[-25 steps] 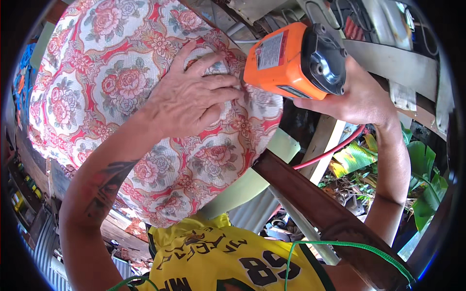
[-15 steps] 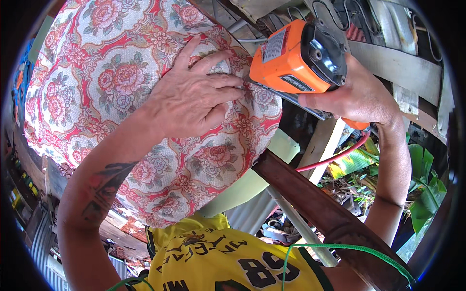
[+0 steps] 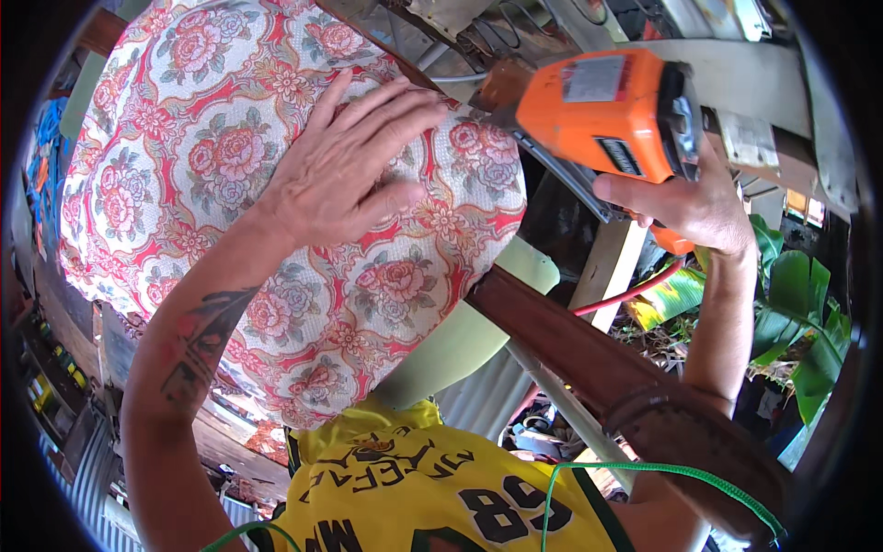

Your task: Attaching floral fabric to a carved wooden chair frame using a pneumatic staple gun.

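Note:
A floral fabric (image 3: 221,166), white with red borders and pink roses, covers a broad rounded piece that looks like a seat cushion. My left hand (image 3: 354,166) lies flat on it near its right side, fingers stretched out and thumb apart. My right hand (image 3: 681,202) grips an orange and black nail gun or stapler (image 3: 589,115) by its handle. The tool's nose is at the fabric's upper right edge; whether it touches cannot be made out. A red air hose (image 3: 635,290) runs by the handle.
A dark brown wooden beam (image 3: 570,345) slants from the fabric's edge to the lower right. Pale green board (image 3: 441,368) shows below the fabric. A green cord (image 3: 671,471) crosses in front of me. Weathered planks (image 3: 736,83) and plant leaves (image 3: 796,304) are at right.
The tool has shifted right and turned, so its nose now shows. My left fingers have straightened and drawn closer together, and the fabric under them lies smoother.

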The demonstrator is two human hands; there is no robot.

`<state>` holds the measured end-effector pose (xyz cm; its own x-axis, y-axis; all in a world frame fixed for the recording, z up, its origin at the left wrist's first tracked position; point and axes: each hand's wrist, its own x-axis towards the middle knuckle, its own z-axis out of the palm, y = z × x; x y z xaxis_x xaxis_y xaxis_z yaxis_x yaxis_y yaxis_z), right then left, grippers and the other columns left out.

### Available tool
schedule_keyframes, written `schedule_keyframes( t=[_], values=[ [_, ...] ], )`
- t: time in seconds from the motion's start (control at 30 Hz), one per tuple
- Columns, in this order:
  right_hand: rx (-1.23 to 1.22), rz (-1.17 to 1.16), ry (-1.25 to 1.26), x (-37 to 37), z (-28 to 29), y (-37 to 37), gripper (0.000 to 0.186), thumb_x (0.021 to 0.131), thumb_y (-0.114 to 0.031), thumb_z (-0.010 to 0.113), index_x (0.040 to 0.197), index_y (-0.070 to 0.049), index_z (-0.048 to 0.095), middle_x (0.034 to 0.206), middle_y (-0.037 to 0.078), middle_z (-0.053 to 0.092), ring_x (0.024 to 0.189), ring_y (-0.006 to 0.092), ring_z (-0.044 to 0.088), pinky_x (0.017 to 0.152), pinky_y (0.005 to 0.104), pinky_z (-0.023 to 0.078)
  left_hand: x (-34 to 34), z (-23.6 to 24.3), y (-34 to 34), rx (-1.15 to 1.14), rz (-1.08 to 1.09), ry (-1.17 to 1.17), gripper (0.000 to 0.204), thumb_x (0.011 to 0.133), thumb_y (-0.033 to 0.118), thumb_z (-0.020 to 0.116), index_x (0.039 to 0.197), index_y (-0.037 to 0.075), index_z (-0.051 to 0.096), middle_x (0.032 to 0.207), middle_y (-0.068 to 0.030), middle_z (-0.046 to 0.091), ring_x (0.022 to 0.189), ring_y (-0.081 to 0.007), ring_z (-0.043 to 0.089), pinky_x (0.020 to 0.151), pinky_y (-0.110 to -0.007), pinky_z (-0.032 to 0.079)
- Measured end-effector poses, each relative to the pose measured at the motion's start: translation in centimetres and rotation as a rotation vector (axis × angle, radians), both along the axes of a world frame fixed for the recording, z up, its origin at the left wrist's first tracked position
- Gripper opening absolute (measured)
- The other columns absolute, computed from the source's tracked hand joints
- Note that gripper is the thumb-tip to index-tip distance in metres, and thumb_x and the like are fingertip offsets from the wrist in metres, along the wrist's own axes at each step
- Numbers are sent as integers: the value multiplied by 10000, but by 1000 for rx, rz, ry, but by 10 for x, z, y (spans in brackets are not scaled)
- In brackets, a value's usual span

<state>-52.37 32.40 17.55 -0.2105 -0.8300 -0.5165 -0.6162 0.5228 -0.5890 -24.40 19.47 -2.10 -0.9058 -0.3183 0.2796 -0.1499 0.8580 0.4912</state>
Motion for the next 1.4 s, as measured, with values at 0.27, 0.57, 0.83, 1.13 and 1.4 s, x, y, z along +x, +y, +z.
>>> schedule_keyframes(
  t=[0.27,0.57,0.83,1.13,1.4],
  values=[
    [-197,-445,-247,4,4,83,204,887,-122,825,1009,-24,695,726,36,634,581,140,614,536,306,526,-89,16,19,-5,-218,24,423,1064,271,508,1427,75,598,1461,-130,607,1348,-308,530,1168,-502,336],
    [-195,-727,-41,23,-15,139,359,859,-104,854,1154,-43,660,761,-4,622,586,114,576,566,316,493,-60,38,-11,-183,-338,315,443,1004,458,649,699,138,661,649,-54,623,689,-272,616,889,-417,438],
    [-323,-856,-20,58,-99,182,267,926,-98,781,1175,-73,687,913,7,711,710,119,647,677,330,548,49,18,-38,-84,-177,42,294,923,302,793,808,79,639,733,-62,608,761,-263,607,912,-440,458],
    [-8,-778,375,127,-149,287,165,924,-119,739,1041,-11,698,827,46,688,624,125,624,576,315,518,-45,39,-66,45,-461,-543,592,967,331,689,1509,135,554,1471,-124,606,1361,-319,537,1200,-529,325],
    [-175,-914,165,157,-143,279,236,869,-69,781,1068,21,693,843,58,695,583,124,612,504,283,496,-111,62,-82,34,-722,-1012,511,864,389,770,1270,99,659,1193,-132,669,1202,-328,574,1040,-471,380]
  ],
)
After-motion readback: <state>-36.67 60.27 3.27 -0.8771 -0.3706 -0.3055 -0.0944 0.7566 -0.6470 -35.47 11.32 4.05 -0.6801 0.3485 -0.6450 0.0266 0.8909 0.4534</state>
